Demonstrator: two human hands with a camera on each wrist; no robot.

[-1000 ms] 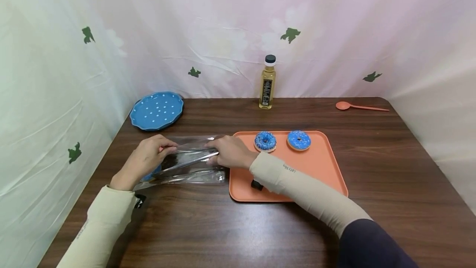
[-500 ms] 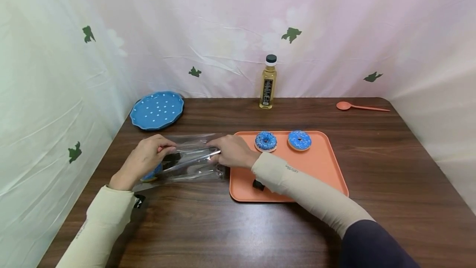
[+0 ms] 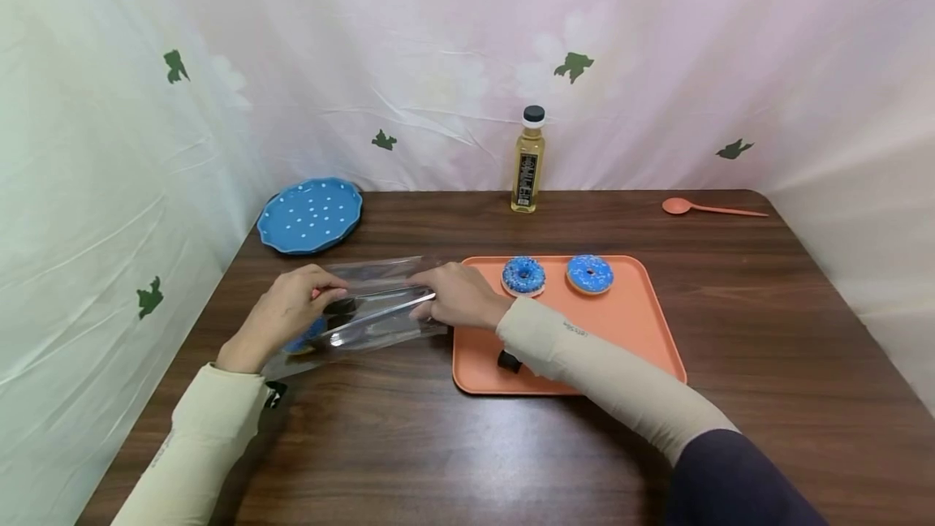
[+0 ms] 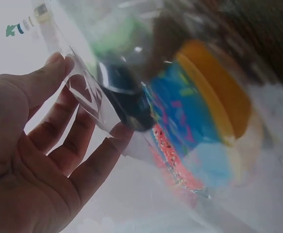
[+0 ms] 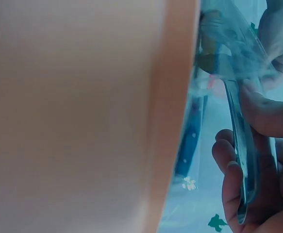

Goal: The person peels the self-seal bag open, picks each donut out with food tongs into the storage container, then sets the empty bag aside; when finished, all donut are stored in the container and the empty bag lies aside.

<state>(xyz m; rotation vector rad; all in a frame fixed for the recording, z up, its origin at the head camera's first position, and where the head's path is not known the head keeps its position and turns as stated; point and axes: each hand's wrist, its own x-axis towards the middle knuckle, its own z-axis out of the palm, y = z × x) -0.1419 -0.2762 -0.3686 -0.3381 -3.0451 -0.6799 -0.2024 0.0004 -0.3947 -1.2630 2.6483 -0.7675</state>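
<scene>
On the table's left side my left hand pinches the edge of a clear plastic bag between thumb and fingertips. Inside it, partly behind that hand, lies a blue-iced doughnut. The left wrist view shows this doughnut beside a pink one with sprinkles, and a dark tong tip close to them. My right hand, by the orange tray's left edge, grips metal tongs, whose far end reaches into the bag. How firmly the tips touch a doughnut cannot be made out.
An orange tray carries two blue doughnuts, one speckled and one smoother. Behind stand a blue dotted plate at left and an oil bottle. An orange spoon lies at the far right.
The bag's near right part has lifted and creased differently, and its far edge sits slightly higher. Both hands have barely moved and keep their holds.
</scene>
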